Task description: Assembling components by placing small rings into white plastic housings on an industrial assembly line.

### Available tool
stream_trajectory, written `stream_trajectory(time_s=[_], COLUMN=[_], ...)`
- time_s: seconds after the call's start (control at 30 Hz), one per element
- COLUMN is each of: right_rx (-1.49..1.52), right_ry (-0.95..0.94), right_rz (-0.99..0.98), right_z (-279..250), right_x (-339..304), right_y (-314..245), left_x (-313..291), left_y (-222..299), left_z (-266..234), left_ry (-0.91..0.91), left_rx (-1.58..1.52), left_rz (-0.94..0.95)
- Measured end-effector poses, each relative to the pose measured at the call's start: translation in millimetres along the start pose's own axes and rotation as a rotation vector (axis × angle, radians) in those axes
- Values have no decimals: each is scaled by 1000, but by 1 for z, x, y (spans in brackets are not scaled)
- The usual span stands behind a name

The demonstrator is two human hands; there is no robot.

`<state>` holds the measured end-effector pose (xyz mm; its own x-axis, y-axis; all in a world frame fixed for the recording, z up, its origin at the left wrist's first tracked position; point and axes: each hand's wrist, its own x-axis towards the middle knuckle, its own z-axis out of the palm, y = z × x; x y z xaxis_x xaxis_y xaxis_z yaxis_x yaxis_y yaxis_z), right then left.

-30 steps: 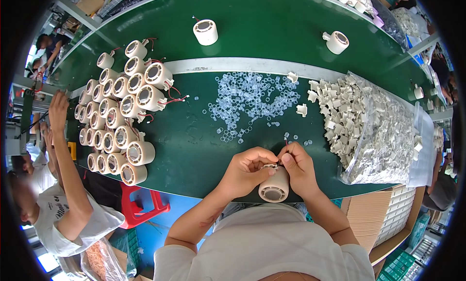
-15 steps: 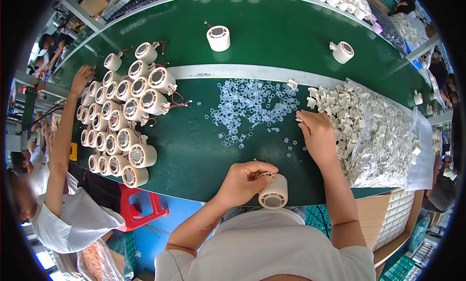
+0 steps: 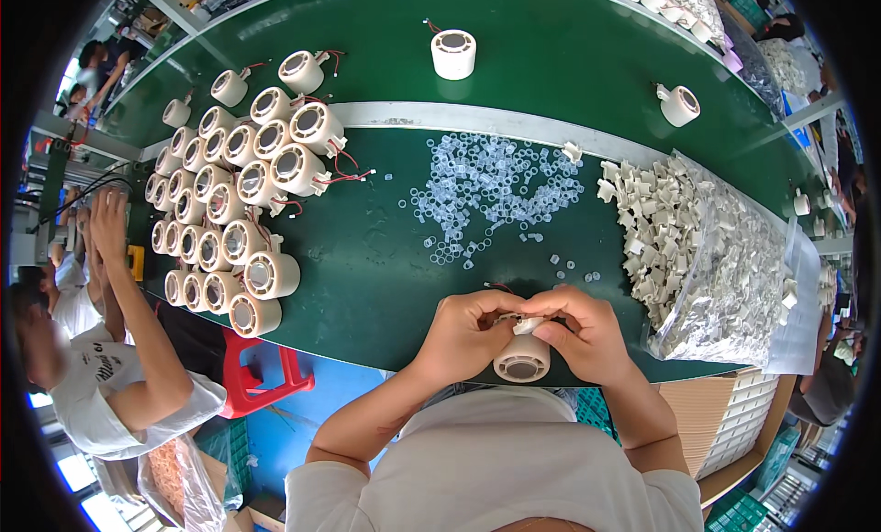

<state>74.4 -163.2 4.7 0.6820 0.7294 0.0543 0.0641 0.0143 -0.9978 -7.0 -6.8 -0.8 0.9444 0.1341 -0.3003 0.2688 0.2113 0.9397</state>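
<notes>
White cylinder [image 3: 523,361] is gripped below the thumbs by the left hand [image 3: 466,336]; white clip [image 3: 528,325] is pinched between them by the right hand [image 3: 584,335]. Clip fitting seems under way; careful alignment is probably needed next.

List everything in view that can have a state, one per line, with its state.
Left hand, closed on the white cylinder
Right hand, pinching a white clip
White cylinder, held, round face toward the person
White clip, at the cylinder; fastening hidden by fingers
Plastic bag, open, loose clips spilling leftward
Clear rings, loose, scattered
Red stool, partly hidden
</notes>
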Motion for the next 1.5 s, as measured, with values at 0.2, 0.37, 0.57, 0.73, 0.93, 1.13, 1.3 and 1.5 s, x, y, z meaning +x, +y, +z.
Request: stream_trajectory(time_s=[0.2,0.37,0.57,0.73,0.93,1.13,1.3,1.5], right_rx=[-203,-408,-515,-439,-945,-964,-604,-356], right_ry=[20,29,-51,64,197,172,391,306], right_rz=[17,-150,-155,-87,-229,-248,-263,-246], right_z=[1,3,5,-3,-10,-15,-16,6], right_x=[-4,3,9,31,66,66,45,15], right_y=[-8,-12,-13,-3,28,21,-11,-26], left_x=[0,1,0,-4,-22,-26,-16,-1], left_y=[3,2,7,2,-4,2,-4,10], left_z=[-3,-6,-9,-9,-3,-8,-17,-6], left_ry=[-22,-65,-82,-36,-9,-22,-50,3], left_rx=[61,-37,-43,112,397,751,221,-811], left_rz=[41,29,1,30,28,146,108,65])
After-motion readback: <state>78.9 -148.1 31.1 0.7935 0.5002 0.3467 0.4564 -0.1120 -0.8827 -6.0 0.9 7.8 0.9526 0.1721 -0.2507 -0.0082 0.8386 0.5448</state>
